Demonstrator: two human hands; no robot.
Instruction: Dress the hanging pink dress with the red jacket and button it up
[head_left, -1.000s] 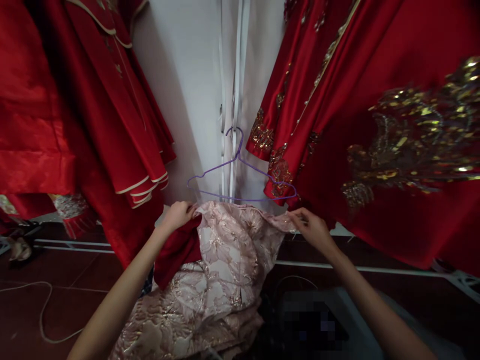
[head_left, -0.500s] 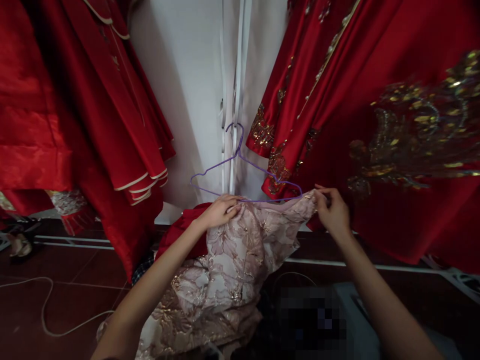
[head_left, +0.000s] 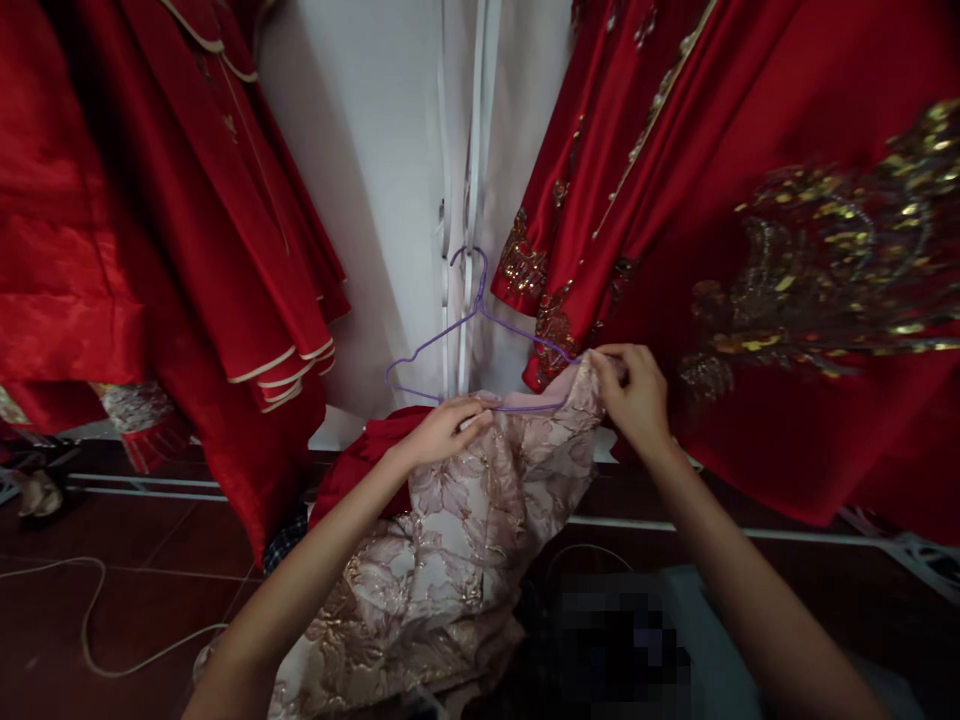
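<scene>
A pale pink dress (head_left: 457,540) with gold floral brocade hangs down across the lower middle of the view. My left hand (head_left: 450,428) is closed on its top edge, at the bottom bar of a purple hanger (head_left: 442,338). My right hand (head_left: 636,395) pinches the dress's upper right corner, which covers the hanger's right end. The hanger's left end is bare, and its hook points up in front of a white wall. Behind my left forearm lies red cloth (head_left: 360,460).
Red garments with pale piping (head_left: 247,250) hang at the left. Red gowns with gold sequins (head_left: 817,260) hang at the right. White rack rails (head_left: 637,523) run low along the tiled floor (head_left: 150,600). A pale cable (head_left: 94,640) lies at lower left.
My right hand has moved left and slightly up, bringing the dress's corner over the right end of the hanger. The left hand stays nearly in place.
</scene>
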